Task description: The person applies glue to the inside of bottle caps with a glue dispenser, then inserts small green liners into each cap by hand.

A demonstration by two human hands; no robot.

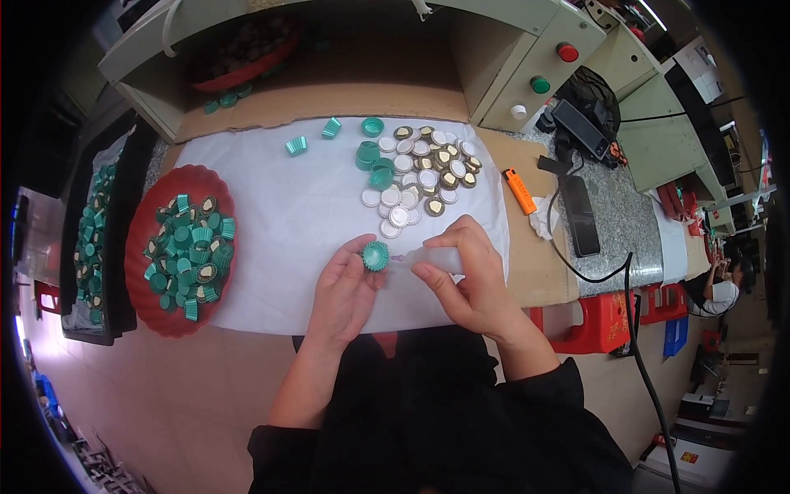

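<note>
My left hand pinches a small green fluted cup between its fingertips, above the white sheet. A small translucent squeeze bottle lies sideways in my right hand, gripped by thumb and fingers. Its thin nozzle points left at the cup; whether the two touch, I cannot tell. Beyond my hands, a pile of round, scalloped white and gold discs covers part of the sheet. Green cups stand along the pile's left side, and two more cups lie farther left.
At the left, a red scalloped bowl holds many green cups and gold pieces. Past it stands a black tray of similar pieces. An orange lighter and a phone lie at right. A bench housing with buttons spans the back.
</note>
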